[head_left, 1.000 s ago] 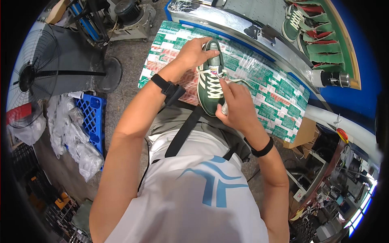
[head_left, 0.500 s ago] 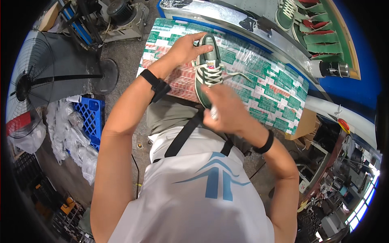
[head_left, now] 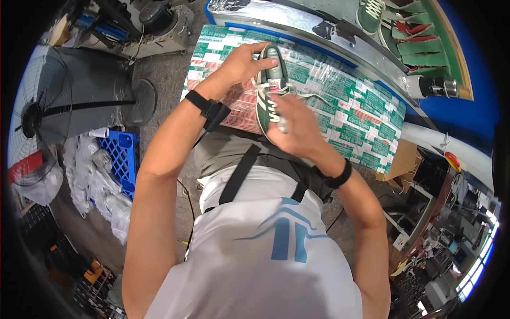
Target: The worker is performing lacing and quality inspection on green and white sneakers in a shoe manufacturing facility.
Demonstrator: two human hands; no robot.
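A dark green sneaker point(head_left: 274, 63) with cream laces lies with its heel end away from me and its toe toward me, on a box point(head_left: 340, 106) wrapped in green and white printed tape. My left hand point(head_left: 248, 65) is closed around its collar, thumb inside the opening by the tongue. Over the lacing, my right hand point(head_left: 297, 126) has its fingers curled, with something small and whitish at them that I cannot make out. One loose lace end point(head_left: 317, 97) trails right across the box. My right hand hides part of the laces and the shoe's right side.
Beyond the box runs a metal-edged conveyor point(head_left: 319, 29). Another green sneaker point(head_left: 369, 16) stands on it beside a tray of green and red pieces point(head_left: 427, 45). At the left are a fan point(head_left: 33, 119), a blue plastic crate point(head_left: 126, 159) and clear plastic bags point(head_left: 101, 186).
My right hand has moved up and a little right, from the shoe's toe side onto the laces. My left hand keeps its hold on the collar.
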